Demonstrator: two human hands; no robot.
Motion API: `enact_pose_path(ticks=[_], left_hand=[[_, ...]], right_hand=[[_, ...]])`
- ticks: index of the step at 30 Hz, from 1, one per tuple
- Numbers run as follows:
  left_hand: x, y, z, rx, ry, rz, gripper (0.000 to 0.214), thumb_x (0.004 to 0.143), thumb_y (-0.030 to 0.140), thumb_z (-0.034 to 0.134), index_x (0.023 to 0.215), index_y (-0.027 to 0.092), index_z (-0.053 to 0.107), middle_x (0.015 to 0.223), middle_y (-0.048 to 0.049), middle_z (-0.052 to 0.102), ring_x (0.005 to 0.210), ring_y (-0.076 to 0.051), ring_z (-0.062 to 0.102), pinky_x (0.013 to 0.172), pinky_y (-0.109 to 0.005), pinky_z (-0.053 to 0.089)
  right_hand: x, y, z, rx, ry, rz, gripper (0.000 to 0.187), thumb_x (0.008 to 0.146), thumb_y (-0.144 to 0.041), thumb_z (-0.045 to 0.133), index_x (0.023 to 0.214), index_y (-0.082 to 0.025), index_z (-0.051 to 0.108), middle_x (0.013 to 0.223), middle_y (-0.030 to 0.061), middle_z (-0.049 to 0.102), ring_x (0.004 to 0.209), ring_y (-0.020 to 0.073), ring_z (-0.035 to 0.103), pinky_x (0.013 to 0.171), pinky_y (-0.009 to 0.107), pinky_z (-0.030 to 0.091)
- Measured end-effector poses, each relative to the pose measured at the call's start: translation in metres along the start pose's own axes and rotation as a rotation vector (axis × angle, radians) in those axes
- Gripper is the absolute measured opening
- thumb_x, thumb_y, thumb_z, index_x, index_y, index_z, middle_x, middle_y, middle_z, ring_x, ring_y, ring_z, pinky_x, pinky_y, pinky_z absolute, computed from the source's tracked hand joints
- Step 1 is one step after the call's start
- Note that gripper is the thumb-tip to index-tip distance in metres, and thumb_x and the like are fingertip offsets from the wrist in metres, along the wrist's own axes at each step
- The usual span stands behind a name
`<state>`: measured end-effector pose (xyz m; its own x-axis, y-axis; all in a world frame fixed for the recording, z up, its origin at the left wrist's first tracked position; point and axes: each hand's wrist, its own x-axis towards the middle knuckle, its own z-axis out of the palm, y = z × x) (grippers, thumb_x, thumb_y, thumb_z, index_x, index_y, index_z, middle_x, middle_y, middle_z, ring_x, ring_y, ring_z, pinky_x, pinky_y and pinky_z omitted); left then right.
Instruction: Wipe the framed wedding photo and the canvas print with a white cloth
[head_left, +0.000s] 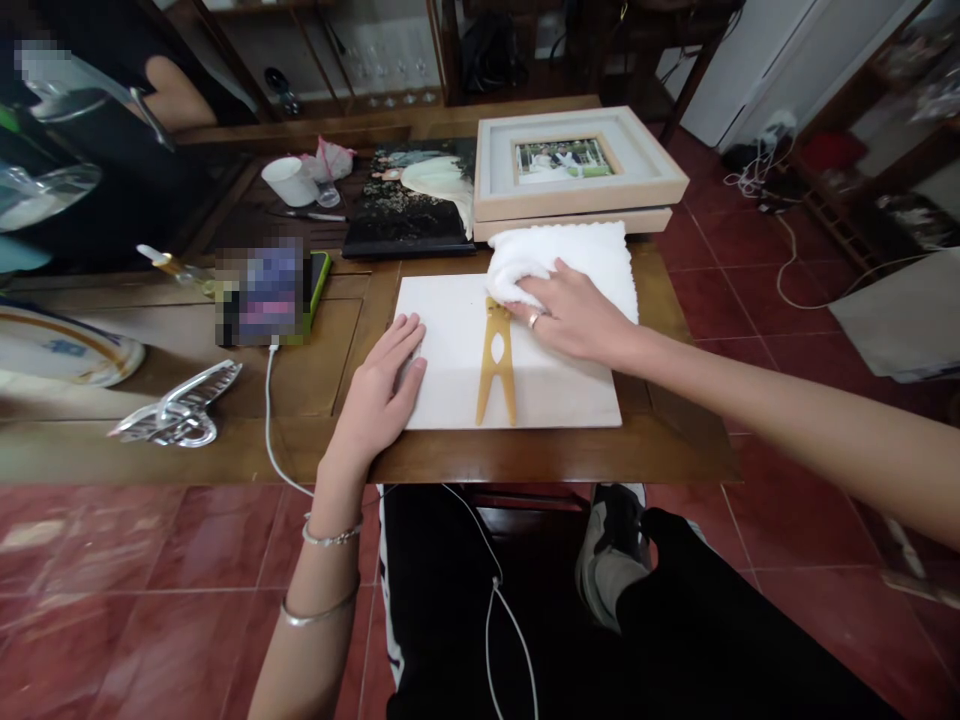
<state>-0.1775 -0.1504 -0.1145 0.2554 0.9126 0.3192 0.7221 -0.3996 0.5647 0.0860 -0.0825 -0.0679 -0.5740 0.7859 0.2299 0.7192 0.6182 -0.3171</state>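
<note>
A flat white board lies near the table's front edge. On its middle is a yellow A-shaped piece with an oval hole, like a picture frame's stand; its top end is beside the cloth. My left hand rests on the board's left edge, fingers stretched out, holding nothing. At the board's upper right, my right hand presses a bunched part of a white towel, its fingers closed on the fabric. The rest of the towel spreads over the board's far right corner, which it hides.
Behind the towel sit stacked wooden photo frames and a dark photo panel. A white cup, a phone on a white cable and a clear hair claw are to the left. Part of another person shows behind.
</note>
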Motion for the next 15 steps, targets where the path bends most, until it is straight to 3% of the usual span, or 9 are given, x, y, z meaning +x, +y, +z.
enact_pose_path(ticks=[3,6,11,15], left_hand=[[0.000,0.001,0.000,-0.005,-0.003,-0.007,0.045,0.100,0.040,0.044,0.138,0.019,0.055,0.151,-0.0080,0.047,0.144,-0.024,0.038,0.122,-0.046,0.030],[0.000,0.001,0.000,-0.007,-0.002,-0.007,0.045,0.100,0.041,0.043,0.138,0.019,0.055,0.151,-0.0078,0.047,0.144,-0.025,0.038,0.121,-0.047,0.029],[0.000,0.000,0.000,-0.008,0.003,-0.005,0.045,0.100,0.040,0.043,0.138,0.018,0.055,0.151,-0.0093,0.048,0.144,-0.024,0.038,0.121,-0.047,0.030],[0.000,0.000,0.000,-0.009,0.004,0.008,0.045,0.101,0.038,0.043,0.138,0.015,0.055,0.151,-0.0115,0.047,0.144,-0.024,0.037,0.121,-0.046,0.030]], right_hand=[[-0.020,-0.023,0.006,-0.032,-0.033,-0.095,0.031,0.091,-0.014,0.045,0.112,-0.009,0.067,0.133,0.0214,0.060,0.136,0.0366,0.043,0.110,0.061,0.027],[-0.048,-0.045,0.011,-0.061,-0.072,-0.241,0.028,0.083,-0.013,0.056,0.107,-0.011,0.071,0.144,0.0239,0.051,0.142,0.0392,0.036,0.113,0.067,0.022],[-0.084,-0.074,0.013,-0.079,-0.027,-0.486,0.014,0.085,-0.019,0.061,0.085,-0.017,0.075,0.139,0.0212,0.057,0.137,0.0395,0.044,0.109,0.069,0.031],[-0.085,-0.077,0.010,-0.078,-0.048,-0.560,0.016,0.087,-0.021,0.060,0.081,-0.015,0.074,0.138,0.0237,0.057,0.135,0.0402,0.046,0.108,0.068,0.034]])
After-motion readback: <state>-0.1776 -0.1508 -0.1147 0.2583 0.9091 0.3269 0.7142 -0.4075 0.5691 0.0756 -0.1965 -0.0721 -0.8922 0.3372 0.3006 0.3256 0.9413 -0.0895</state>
